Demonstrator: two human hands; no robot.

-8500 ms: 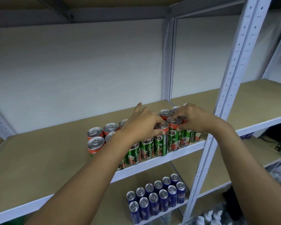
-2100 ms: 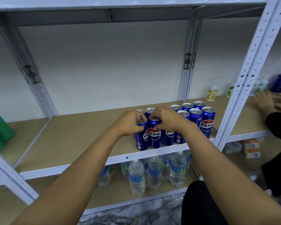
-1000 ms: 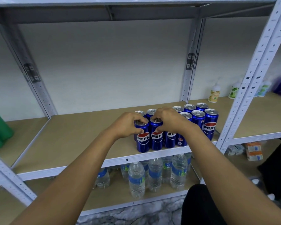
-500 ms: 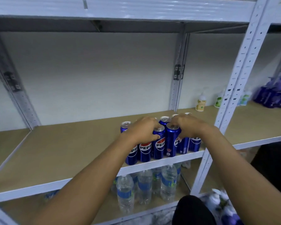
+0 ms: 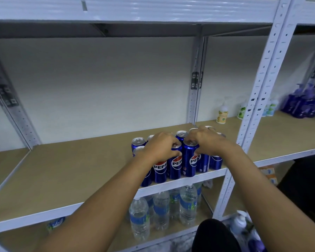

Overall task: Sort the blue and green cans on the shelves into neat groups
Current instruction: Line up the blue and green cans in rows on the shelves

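Blue cans stand clustered at the shelf edge; left hand and right hand each grasp one; grouping looks nearly finished.

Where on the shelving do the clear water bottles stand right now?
In the head view, the water bottles stand on the lower shelf, directly beneath the blue cans, just left of the white upright post.

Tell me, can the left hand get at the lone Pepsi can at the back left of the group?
Probably yes. That back-left Pepsi can stands exposed beside the left hand, with bare shelf to its left and nothing above it. The hand's grip is on a front can, so it must let go first.
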